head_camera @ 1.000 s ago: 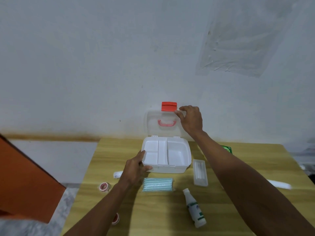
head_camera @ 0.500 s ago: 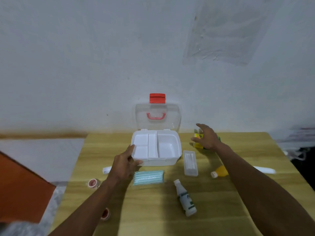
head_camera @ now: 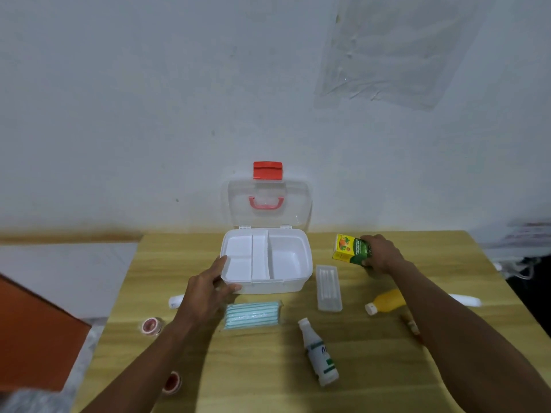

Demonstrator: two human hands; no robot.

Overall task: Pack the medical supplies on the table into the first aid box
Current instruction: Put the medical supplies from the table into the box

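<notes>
The white first aid box (head_camera: 301,281) stands open at the back of the wooden table (head_camera: 268,383), its clear lid with a red latch leaning on the wall. My left hand (head_camera: 208,290) grips the box's front left corner. My right hand (head_camera: 380,254) holds a yellow-green carton (head_camera: 350,249) just right of the box, lifted and tilted. A pack of blue masks (head_camera: 252,315), a clear swab case (head_camera: 328,287), a white bottle (head_camera: 318,356) and a yellow bottle (head_camera: 386,302) lie in front.
Two small red-and-white tape rolls (head_camera: 151,325) lie near the table's left edge. A white tube (head_camera: 174,301) pokes out behind my left wrist, another white tube (head_camera: 465,300) lies at the right. An orange panel (head_camera: 35,332) stands left of the table.
My right hand left the lid, dropped to the table right of the box, and closed on the yellow-green carton, now raised. My left hand stayed on the box's corner.
</notes>
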